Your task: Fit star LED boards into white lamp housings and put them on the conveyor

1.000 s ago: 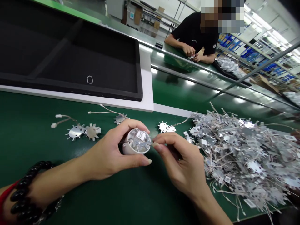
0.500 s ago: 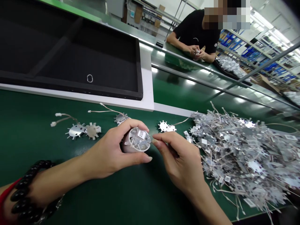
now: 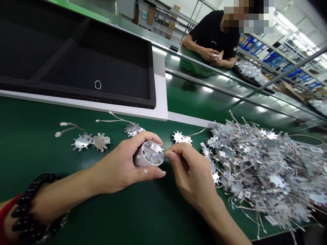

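My left hand (image 3: 135, 160) is wrapped round a white plastic cup-shaped housing (image 3: 139, 158), its open end tilted to the right. Inside the rim sits a silver star-shaped metal plate (image 3: 153, 153) with a small white label. At the right side of the rim, my right hand (image 3: 190, 166) pinches with thumb and forefinger; what lies between the fingertips is too small to make out. Behind the hands, a pair of toothed metal plates (image 3: 178, 137) with a wire lies on the table. Another such piece (image 3: 131, 129) is partly hidden behind my left hand.
A large heap of toothed metal plates with wires (image 3: 265, 170) covers the right of the green table (image 3: 107, 217). More plates (image 3: 83, 142) lie at left. A black tray (image 3: 114, 68) rests on a white board (image 3: 160, 81). Across the bench sits a person (image 3: 209, 34) handling a small part.
The metal plate appears to sit deeper in the white housing, which has tilted slightly. My right hand has shifted slightly left, its fingers still pinched at the rim.
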Demonstrator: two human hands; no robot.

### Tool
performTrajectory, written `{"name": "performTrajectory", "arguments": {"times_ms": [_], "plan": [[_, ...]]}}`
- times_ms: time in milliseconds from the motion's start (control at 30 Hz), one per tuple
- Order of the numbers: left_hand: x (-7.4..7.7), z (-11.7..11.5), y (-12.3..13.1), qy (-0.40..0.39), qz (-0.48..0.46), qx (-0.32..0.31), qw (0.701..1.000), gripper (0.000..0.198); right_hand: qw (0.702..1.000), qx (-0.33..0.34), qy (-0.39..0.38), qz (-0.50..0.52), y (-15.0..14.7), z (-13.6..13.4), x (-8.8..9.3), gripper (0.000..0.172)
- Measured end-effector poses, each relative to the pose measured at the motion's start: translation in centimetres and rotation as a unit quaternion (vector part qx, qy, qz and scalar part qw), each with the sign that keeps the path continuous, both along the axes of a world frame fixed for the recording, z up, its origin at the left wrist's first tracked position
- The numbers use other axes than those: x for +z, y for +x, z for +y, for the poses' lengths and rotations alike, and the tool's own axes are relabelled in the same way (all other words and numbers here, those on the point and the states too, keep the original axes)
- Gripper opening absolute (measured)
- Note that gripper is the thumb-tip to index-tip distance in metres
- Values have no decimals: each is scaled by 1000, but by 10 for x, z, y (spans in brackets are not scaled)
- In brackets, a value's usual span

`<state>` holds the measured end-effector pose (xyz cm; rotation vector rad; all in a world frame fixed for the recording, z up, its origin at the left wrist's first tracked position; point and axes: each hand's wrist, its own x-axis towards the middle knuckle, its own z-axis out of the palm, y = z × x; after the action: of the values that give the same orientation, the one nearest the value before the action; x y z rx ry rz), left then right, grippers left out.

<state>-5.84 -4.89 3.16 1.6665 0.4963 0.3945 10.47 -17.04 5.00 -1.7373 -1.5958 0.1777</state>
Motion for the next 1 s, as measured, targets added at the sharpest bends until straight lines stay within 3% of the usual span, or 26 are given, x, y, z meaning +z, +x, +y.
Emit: {"name": "performTrajectory", "arguments": {"times_ms": [300, 667, 833, 1000], "plan": [[8, 2, 2, -97, -34, 43, 994, 47, 999, -1, -16, 52, -2, -1, 4, 13], [12, 0, 3, -174, -75, 55, 980, 53, 975, -16, -20, 223, -9, -4, 6, 16], [15, -1, 4, -226, -86, 65, 968, 53, 988, -5, 8, 155, -9, -4, 9, 15], [13, 2, 3, -192, -96, 52, 975, 37, 993, 47, 92, 56, -8, -5, 3, 23]]}}
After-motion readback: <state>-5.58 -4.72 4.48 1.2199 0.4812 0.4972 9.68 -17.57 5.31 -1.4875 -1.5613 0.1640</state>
